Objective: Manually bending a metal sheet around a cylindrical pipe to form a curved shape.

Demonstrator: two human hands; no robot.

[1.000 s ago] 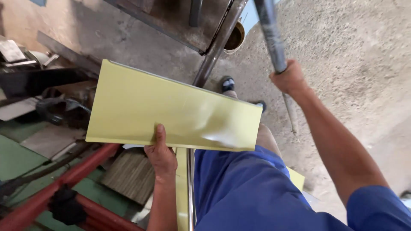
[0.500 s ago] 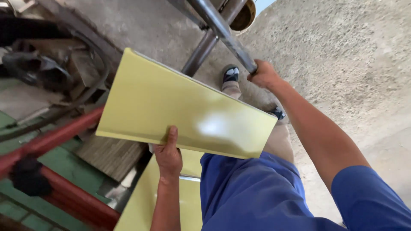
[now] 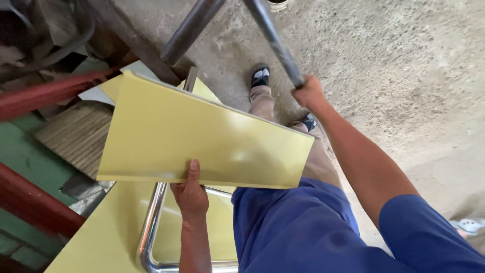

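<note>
1. A pale yellow sheet (image 3: 202, 139), flat and glossy with a folded-up far edge, is held in the air above the worktop, tilted so its right end dips toward the person's legs.
2. The left hand (image 3: 191, 192) has its grip pinched on the sheet's near edge, thumb lying on top and fingers hidden beneath.
3. The right hand (image 3: 309, 93) has its grip wrapped tight around a dark metal bar (image 3: 275, 38) that slants up toward the top of the view.
4. Under the held sheet lies a second yellow sheet (image 3: 101, 237) with a bent chrome tube (image 3: 151, 227) resting on it.
5. To the left are red steel beams (image 3: 35, 205), a green surface (image 3: 20, 151) and a ribbed wooden board (image 3: 76, 134).
6. Beyond, a grey concrete floor (image 3: 404, 76) shows, with the person's dark shoe (image 3: 260, 77) on it.
</note>
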